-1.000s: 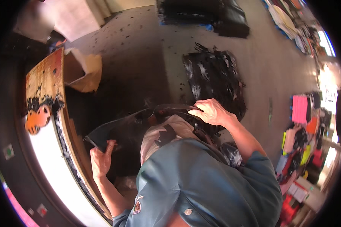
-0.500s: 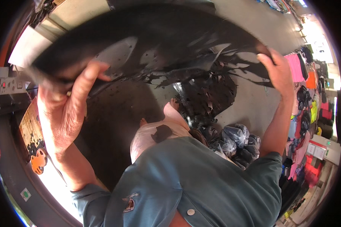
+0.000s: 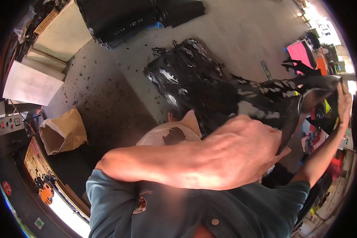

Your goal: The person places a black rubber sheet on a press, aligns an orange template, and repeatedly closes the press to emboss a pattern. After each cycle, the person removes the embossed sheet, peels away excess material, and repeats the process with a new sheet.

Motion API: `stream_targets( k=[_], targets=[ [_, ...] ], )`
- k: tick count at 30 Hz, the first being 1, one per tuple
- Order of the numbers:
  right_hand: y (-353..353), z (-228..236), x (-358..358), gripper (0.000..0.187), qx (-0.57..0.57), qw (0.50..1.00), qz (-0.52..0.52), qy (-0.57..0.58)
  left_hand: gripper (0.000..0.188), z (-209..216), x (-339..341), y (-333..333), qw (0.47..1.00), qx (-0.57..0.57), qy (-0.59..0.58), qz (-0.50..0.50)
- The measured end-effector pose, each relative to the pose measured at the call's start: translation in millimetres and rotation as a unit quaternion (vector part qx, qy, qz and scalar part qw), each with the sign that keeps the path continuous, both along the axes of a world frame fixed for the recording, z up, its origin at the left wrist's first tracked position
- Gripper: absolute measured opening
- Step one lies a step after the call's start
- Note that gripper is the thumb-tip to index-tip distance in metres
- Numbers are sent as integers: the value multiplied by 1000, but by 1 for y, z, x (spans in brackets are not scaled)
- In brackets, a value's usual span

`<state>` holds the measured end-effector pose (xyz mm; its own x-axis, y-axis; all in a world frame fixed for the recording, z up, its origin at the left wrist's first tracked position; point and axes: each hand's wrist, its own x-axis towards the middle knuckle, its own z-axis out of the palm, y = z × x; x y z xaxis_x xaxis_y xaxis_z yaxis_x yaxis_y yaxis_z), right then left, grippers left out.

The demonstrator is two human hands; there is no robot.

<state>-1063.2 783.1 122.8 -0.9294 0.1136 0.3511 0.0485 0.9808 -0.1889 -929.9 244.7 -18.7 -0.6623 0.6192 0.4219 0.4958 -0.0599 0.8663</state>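
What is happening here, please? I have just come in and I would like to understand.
A person holds up a black sheet with many cut-out openings, out to their right side. The left hand reaches across the body to it, its fingertips mostly hidden, and the right hand is at the far edge. Beyond, a pile of similar black sheets lies on the floor. An open brown paper bag is on the left.
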Motion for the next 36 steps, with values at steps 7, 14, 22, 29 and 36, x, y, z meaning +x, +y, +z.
stream_targets(
  k=[7,14,22,29,36],
  targets=[
    [-20,12,-170,34,164,960,198,-113,56,-53,-61,64,972,128,-103,171],
    [-222,-173,-322,51,312,899,300,-70,65,-202,-150,14,879,15,-403,254],
    [-362,-441,-280,32,-34,896,406,-175,34,-457,-123,-214,759,-162,-509,372],
    [-380,-567,-93,38,-51,841,182,-507,32,-477,-86,-442,582,-85,-626,512],
    [-531,-572,-161,30,-189,791,189,-550,35,-442,-251,-563,641,-90,-538,540]
  ],
)
